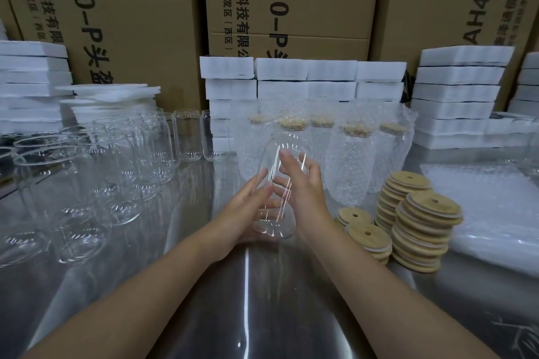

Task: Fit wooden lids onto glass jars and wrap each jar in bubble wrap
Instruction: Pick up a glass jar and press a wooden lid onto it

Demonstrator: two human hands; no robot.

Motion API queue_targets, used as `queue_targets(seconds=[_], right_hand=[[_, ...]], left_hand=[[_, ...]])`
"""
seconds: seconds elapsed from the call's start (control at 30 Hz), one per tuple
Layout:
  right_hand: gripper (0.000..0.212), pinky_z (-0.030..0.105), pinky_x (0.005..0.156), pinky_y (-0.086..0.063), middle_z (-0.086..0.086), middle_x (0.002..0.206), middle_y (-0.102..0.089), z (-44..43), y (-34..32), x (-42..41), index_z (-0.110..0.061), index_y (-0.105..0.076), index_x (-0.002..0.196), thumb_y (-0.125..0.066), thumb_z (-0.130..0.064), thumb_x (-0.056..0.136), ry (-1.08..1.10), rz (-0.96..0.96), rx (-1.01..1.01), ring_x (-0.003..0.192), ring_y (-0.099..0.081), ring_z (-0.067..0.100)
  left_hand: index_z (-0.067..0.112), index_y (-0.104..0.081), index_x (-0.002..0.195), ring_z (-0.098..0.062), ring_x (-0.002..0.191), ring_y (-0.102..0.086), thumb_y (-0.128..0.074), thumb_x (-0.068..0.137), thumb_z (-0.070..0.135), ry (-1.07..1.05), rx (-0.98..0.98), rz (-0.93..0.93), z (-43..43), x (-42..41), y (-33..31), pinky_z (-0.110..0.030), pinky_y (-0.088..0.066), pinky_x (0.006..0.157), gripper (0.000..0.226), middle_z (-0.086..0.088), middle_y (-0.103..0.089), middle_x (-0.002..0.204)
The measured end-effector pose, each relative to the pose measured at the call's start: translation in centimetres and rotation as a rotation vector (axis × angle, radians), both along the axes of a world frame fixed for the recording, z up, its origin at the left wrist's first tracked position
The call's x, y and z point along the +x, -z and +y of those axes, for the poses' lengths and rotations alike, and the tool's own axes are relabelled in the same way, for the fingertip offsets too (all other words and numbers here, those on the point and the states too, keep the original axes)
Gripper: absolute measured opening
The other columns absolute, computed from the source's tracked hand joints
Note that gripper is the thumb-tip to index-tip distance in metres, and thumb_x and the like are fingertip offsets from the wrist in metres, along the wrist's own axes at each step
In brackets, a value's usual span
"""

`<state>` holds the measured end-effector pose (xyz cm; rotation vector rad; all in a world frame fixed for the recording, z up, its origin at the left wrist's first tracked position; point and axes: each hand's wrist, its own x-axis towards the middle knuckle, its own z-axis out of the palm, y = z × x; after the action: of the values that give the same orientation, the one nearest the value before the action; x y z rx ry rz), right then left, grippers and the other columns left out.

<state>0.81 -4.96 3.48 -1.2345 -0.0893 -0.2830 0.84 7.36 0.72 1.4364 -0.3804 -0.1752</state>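
Head view: the left hand (248, 210) and the right hand (303, 186) hold one glass jar (291, 144) up over the metal table (262, 315). The jar is tipped, with its bottom toward the person. The left hand's thumb lies along one side and its fingers wrap under the glass. The right hand's fingers curl over the other side. No lid is on this jar yet.

What could go wrong? The glass looks smooth and slippery. If one hand lets go to reach for a lid, the jar might slide out and hit the hard table. The stacks of wooden lids (423, 227) lean a bit and stand just beside the right arm, so a quick reach could push them over.

Room to move: the bare table close to the person is the best open spot. On the left, the bare jars (96, 169) stand packed close, so a swing that way could knock them. Behind the hands stand the wrapped jars (350, 166). The bubble wrap sheets (495, 207) lie on the right, past the lids. Farther back, white foam stacks (458, 90) and cardboard boxes (131, 9) close off the back.
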Motion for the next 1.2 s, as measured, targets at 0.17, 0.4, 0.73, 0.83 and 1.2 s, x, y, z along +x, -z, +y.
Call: queue_targets(seconds=[0.17,0.4,0.73,0.83,1.2], right_hand=[[0.073,0.050,0.087,-0.053,0.004,0.116,-0.061,-0.3,-0.6,0.2,-0.030,-0.045,0.129,-0.054,-0.074,0.072,0.005,0.115,-0.173,0.101,-0.065,0.026],[0.048,0.041,0.090,-0.037,0.009,0.119,-0.061,-4.9,-1.4,0.1,-0.015,-0.045,0.131,-0.031,-0.047,0.097,0.638,0.124,-1.360,0.110,-0.055,0.031],[0.054,0.054,0.108,-0.028,0.008,0.139,-0.045,-5.7,-1.1,-0.6,-0.018,-0.044,0.137,-0.047,-0.034,0.086,0.158,0.723,-1.813,0.126,-0.044,0.034],[0.058,0.052,0.108,-0.030,0.009,0.139,-0.042,-5.6,-0.9,-0.5,-0.018,-0.040,0.140,-0.049,-0.036,0.086,0.150,0.699,-1.819,0.128,-0.038,0.035],[0.069,0.043,0.110,-0.022,0.009,0.153,-0.023,-2.5,1.0,-0.2,-0.023,-0.028,0.147,-0.040,-0.056,0.088,-0.131,0.407,-1.824,0.141,-0.016,0.032]], left_hand=[[0.038,-0.068,0.113,-0.023,0.088,-0.072,-0.061,0.070,0.066,0.152,-0.168,0.179,0.2,-0.2,-0.3,-0.039,-0.058,0.062,0.051,-0.006,-0.073,0.101],[0.035,-0.052,0.125,-0.026,0.088,-0.073,-0.063,0.068,0.052,0.044,-0.260,0.130,0.5,0.6,0.1,-0.043,-0.060,0.066,0.060,-0.006,-0.076,0.099],[0.026,-0.056,0.122,-0.022,0.089,-0.073,-0.068,0.067,0.045,-0.051,-0.299,0.153,0.4,0.6,0.0,-0.041,-0.060,0.063,0.059,-0.003,-0.076,0.098],[0.027,-0.055,0.123,-0.023,0.098,-0.070,-0.071,0.067,0.045,-0.108,-0.327,0.155,0.4,0.6,-0.1,-0.039,-0.060,0.062,0.061,-0.005,-0.071,0.107],[0.028,-0.064,0.098,-0.020,0.079,-0.070,-0.081,0.064,0.040,-0.154,-0.402,0.176,0.8,1.0,0.0,-0.040,-0.060,0.060,0.039,-0.003,-0.071,0.091]])
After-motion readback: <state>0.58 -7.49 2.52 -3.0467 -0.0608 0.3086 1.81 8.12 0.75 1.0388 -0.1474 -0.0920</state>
